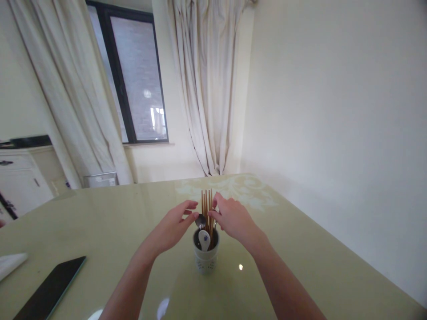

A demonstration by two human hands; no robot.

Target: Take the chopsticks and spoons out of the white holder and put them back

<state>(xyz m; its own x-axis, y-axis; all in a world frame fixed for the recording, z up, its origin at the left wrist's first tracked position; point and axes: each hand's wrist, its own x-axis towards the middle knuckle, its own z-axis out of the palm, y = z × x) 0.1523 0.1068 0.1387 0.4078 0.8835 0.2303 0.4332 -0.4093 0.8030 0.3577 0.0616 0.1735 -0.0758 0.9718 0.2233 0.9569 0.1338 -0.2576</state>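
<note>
A pale holder with a blue pattern (206, 260) stands upright on the table. In it are several wooden chopsticks (206, 202), a metal spoon (200, 221) with its bowl up, and a white ceramic spoon (204, 240) with a blue mark. My left hand (175, 226) is at the left of the holder's top, fingers apart, thumb tip right beside the metal spoon. On the other side, my right hand (233, 218) has its curved thumb and forefinger apart, close against the chopsticks. Another metal piece shows under that thumb, mostly hidden; I cannot tell whether the thumb touches it.
The glossy light-green table (133, 209) runs to a wall at the right. A dark flat tablet-like object (51, 289) lies at the lower left, near a white object (11, 264). Behind are curtains (213, 89), a window (138, 80) and a white cabinet (23, 178).
</note>
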